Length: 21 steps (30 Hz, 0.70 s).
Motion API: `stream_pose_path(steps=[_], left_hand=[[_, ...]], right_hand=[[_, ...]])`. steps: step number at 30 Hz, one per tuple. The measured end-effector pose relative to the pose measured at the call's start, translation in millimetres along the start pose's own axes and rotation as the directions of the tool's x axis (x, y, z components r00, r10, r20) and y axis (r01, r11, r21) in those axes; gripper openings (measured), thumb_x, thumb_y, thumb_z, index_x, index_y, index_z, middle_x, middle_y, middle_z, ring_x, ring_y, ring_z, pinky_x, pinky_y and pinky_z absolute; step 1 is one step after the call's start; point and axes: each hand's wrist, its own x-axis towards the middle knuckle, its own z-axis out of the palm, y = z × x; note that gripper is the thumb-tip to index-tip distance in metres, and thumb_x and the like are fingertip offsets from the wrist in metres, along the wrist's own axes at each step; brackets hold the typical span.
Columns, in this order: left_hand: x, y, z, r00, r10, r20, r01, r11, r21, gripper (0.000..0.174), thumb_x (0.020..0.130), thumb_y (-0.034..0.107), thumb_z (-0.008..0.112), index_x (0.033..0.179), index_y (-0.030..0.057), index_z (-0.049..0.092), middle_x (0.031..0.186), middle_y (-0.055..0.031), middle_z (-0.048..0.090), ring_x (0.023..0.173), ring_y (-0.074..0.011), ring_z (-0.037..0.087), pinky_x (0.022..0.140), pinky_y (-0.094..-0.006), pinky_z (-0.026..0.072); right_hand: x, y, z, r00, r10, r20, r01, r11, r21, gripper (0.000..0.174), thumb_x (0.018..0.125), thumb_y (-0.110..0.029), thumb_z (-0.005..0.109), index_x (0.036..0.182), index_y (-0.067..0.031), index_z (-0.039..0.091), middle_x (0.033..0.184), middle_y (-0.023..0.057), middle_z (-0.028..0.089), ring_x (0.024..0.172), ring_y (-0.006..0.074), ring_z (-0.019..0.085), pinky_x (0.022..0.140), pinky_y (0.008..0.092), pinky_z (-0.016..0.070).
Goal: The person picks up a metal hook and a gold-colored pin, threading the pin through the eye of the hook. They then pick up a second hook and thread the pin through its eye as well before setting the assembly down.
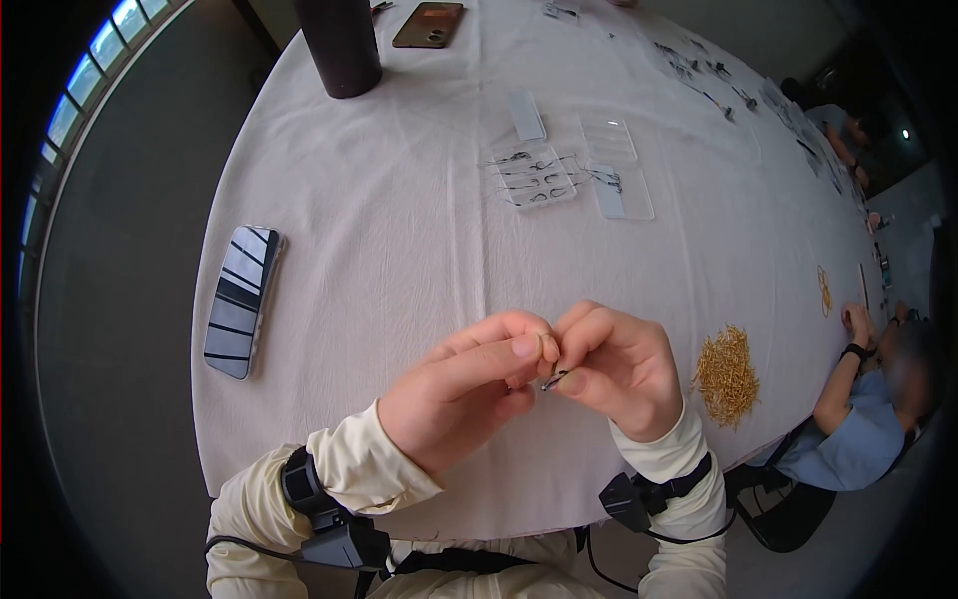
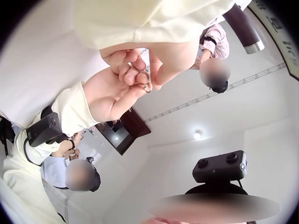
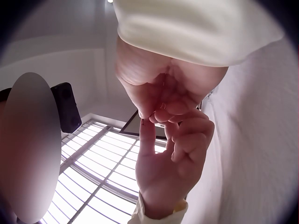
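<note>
My left hand (image 1: pixel 464 384) and right hand (image 1: pixel 624 374) meet fingertip to fingertip low over the white cloth. Between thumb and curled forefinger, the right hand pinches a small dark metal fish hook (image 1: pixel 551 380); its curved end (image 2: pixel 146 87) shows in the left wrist view. The left thumb and forefinger press together right beside it, and I cannot tell what lies between them. In the right wrist view, fingers cover most of the hook. Further forward sits a clear box (image 1: pixel 539 178) of several dark fish hooks, with an opened clear case (image 1: pixel 629 195) next to it.
A heap of small golden metal pieces (image 1: pixel 726 377) lies right of my hands. Left is a phone (image 1: pixel 242 299); farther back stand a dark tumbler (image 1: pixel 341 50) and another phone (image 1: pixel 429 25). A person in blue (image 1: pixel 848 429) sits at the right edge of the table.
</note>
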Motion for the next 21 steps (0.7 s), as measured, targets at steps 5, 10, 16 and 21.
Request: stream_pose_path(steps=[5,10,16,21], left_hand=[[3,3,-4,1.000,-0.002,0.002,0.002,1.000,-0.031,0.013,0.097,0.023,0.054,0.097,0.0103,0.056,0.092,0.0021,0.053,0.084,-0.0076,0.045,0.071,-0.0228,0.0348],[4,5,-2,0.998,0.058,-0.031,-0.053,0.989,0.139,0.012,0.096,0.021,0.050,0.094,0.0095,0.051,0.093,-0.0021,0.049,0.087,-0.0136,0.045,0.072,-0.0260,0.0355],[4,1,-5,0.993,0.114,-0.014,-0.110,0.977,0.181,0.010,0.100,0.021,0.052,0.100,0.0111,0.056,0.097,0.0031,0.056,0.087,-0.0056,0.047,0.070,-0.0222,0.0333],[3,-2,-5,0.984,0.170,-0.059,-0.151,0.959,0.240,0.009,0.100,0.019,0.053,0.101,0.0111,0.056,0.096,0.0051,0.056,0.081,-0.0029,0.043,0.068,-0.0202,0.0318]], right_hand=[[1,9,1,0.999,0.020,-0.027,-0.017,0.991,0.130,0.007,0.093,-0.002,0.061,0.098,0.0001,0.057,0.097,0.0067,0.059,0.091,0.0142,0.058,0.084,0.0280,0.0473],[-1,19,4,0.995,0.057,-0.084,-0.038,0.977,0.211,0.010,0.097,-0.010,0.059,0.103,-0.0020,0.055,0.097,0.0044,0.059,0.086,0.0107,0.056,0.078,0.0247,0.0466],[-1,22,8,0.981,0.087,-0.176,-0.041,0.967,0.251,0.011,0.097,-0.011,0.059,0.102,-0.0021,0.055,0.093,0.0037,0.060,0.083,0.0093,0.056,0.076,0.0238,0.0468],[-1,19,14,0.950,0.015,-0.313,-0.010,1.000,0.019,0.011,0.097,-0.010,0.060,0.101,-0.0014,0.055,0.088,0.0032,0.061,0.075,0.0085,0.056,0.069,0.0230,0.0477]])
